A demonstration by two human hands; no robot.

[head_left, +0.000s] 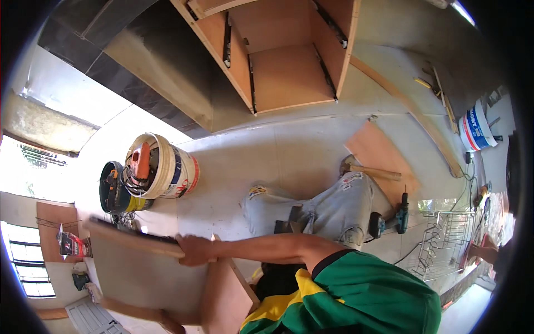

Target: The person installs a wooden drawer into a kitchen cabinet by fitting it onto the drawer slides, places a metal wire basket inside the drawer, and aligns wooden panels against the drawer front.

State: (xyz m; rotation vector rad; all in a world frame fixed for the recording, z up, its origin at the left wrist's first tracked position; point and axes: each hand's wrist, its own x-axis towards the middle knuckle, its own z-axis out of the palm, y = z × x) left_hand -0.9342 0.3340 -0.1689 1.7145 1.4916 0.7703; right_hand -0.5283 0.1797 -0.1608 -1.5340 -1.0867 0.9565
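Floor (pixel 239 156) — right hand (pixel 196 250) gripping drawer (pixel 229 295)

The pale grey floor (pixel 228 153) is occupied at the left by a white bucket (pixel 181 173) and a dark bucket (pixel 103 196), set close together. At the right, a plywood piece (pixel 385 149) and a drill (pixel 401 214) are supported by it; a wire rack (pixel 446 212) is apparently rested there too.

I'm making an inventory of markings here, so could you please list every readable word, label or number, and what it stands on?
I don't transcribe wording, but I can place it:
White bucket at left: blue and red print.
White bucket at far right: white lettering on a blue band.
Red-and-black package: too small to read.
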